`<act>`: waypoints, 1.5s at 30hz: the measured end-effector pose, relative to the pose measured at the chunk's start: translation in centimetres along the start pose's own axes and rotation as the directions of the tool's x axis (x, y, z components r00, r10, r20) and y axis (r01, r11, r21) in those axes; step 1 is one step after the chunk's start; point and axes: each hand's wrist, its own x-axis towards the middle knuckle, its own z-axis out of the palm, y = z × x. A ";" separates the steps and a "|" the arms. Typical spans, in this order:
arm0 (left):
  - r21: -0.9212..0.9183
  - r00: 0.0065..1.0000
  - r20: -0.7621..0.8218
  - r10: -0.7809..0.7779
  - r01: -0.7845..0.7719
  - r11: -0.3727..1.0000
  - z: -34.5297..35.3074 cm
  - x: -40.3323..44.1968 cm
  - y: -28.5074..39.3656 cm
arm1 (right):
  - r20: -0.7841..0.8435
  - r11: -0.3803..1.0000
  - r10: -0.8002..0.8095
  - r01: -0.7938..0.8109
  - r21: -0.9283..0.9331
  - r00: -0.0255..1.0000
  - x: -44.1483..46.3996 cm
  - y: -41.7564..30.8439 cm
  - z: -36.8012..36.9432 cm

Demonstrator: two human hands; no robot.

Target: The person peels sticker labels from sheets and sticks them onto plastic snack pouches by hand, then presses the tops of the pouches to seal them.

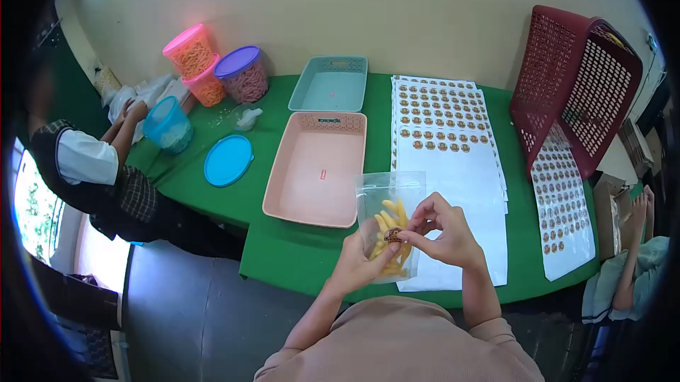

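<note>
My left hand point(359, 261) grips the side of a clear zip bag point(368, 191) holding yellow, finger-shaped snacks point(400, 212). A small round brown sticker point(394, 234) shows at the front of the bag, between my two thumbs. My right hand point(448, 233) has its fingers bent together, and its thumb tip touches the sticker's edge. Whether the sticker is fully stuck to the bag I cannot tell. Below and right of the bag lie white sheets point(453, 191) with rows of similar round stickers on their far part.
A pink tray point(312, 201) and a teal tray point(328, 84) are left of the sheets. Snack tubs point(244, 77), a blue lid point(228, 161) and a blue tub point(168, 127) stand further left, beside another person point(92, 162). A maroon basket point(545, 63) lies tipped at right, near another sticker sheet point(563, 205).
</note>
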 end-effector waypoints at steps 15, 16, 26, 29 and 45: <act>0.016 0.999 0.010 -0.043 0.043 0.999 0.3 -0.7 0.3 | -0.326 0.998 -0.043 0.025 -0.061 0.944 -0.5 2.8 2.7; 0.088 0.999 0.040 -0.032 0.028 0.996 0.2 -0.8 0.6 | -0.306 1.000 -0.029 0.026 -0.013 0.952 -0.4 2.9 2.7; 0.165 0.996 0.008 -0.091 0.088 0.982 0.8 -1.3 1.3 | 0.110 0.835 0.228 -0.252 0.489 0.967 -0.5 2.7 2.5; 0.155 0.998 0.010 -0.069 0.066 0.986 0.8 -1.5 0.9 | 0.096 0.781 0.243 -0.253 0.571 0.965 -0.6 3.2 2.8; -0.168 0.979 -0.064 -0.192 0.179 0.969 1.1 -1.0 -1.0 | 0.115 0.785 0.221 -0.246 0.569 0.969 -1.2 5.8 2.9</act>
